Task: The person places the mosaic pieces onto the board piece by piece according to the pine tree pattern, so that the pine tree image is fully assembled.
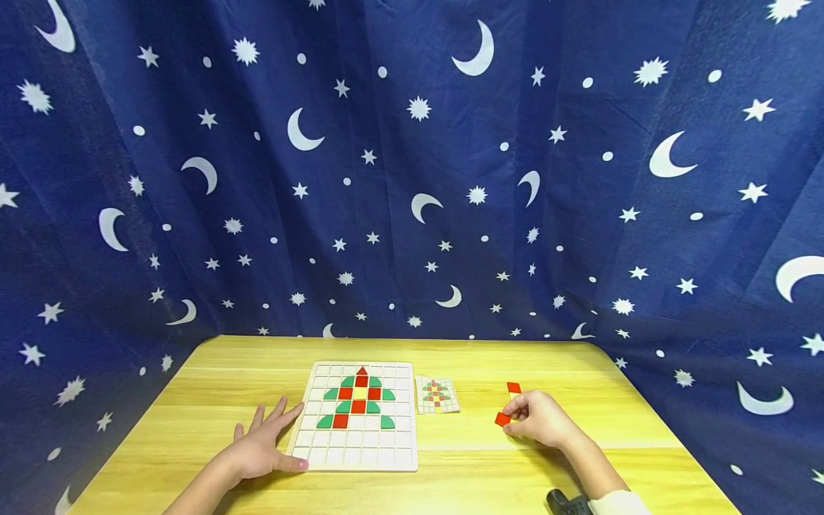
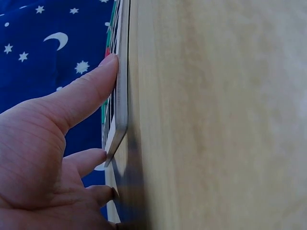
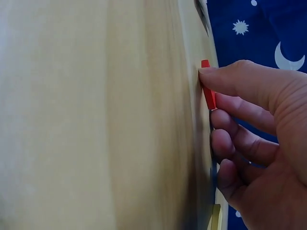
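Note:
A white grid board [image 1: 360,458] lies on the table, carrying red, green and yellow tiles in a tree-like pattern. My left hand [image 1: 257,447] has its fingers spread along the board's left side; thumb and a fingertip touch the edge. In the left wrist view the thumb [image 2: 88,88] rests on the board's rim [image 2: 123,76]. Right of the board, my right hand [image 1: 543,420] pinches a red square tile [image 1: 503,420] between thumb and fingers, seen edge-on as a red tile [image 3: 209,93] in the right wrist view. Another red tile [image 1: 513,388] lies just beyond that hand, with some yellow partly hidden under the fingers.
A small pattern card [image 1: 420,404] with a similar printed tree lies just right of the board. The wooden table [image 1: 470,486] runs back to a dark blue curtain [image 1: 386,214] with moons and stars. A black device [image 1: 566,503] sits at the right wrist.

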The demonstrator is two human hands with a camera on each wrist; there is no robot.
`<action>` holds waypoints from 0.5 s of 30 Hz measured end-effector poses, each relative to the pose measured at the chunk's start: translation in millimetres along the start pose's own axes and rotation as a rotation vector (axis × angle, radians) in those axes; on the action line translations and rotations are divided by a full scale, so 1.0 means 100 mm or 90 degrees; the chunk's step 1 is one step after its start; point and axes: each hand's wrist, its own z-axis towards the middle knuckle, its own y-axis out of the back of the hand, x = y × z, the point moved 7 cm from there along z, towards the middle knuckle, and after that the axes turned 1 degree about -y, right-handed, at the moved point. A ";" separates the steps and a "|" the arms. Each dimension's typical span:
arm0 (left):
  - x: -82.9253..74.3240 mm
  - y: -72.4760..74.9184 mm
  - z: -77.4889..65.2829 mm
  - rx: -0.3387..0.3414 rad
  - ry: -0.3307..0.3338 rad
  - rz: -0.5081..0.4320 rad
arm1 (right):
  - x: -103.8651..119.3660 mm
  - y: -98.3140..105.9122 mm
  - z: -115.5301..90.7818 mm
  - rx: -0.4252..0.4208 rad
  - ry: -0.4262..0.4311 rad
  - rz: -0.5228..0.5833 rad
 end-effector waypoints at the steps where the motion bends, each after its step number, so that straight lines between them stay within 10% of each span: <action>1: 0.02 0.00 0.01 -0.005 -0.005 -0.003 | 0.00 0.00 0.00 -0.003 0.001 -0.004; 15: 0.04 -0.01 0.02 -0.010 -0.009 -0.008 | 0.19 -0.04 0.00 -0.032 0.052 -0.078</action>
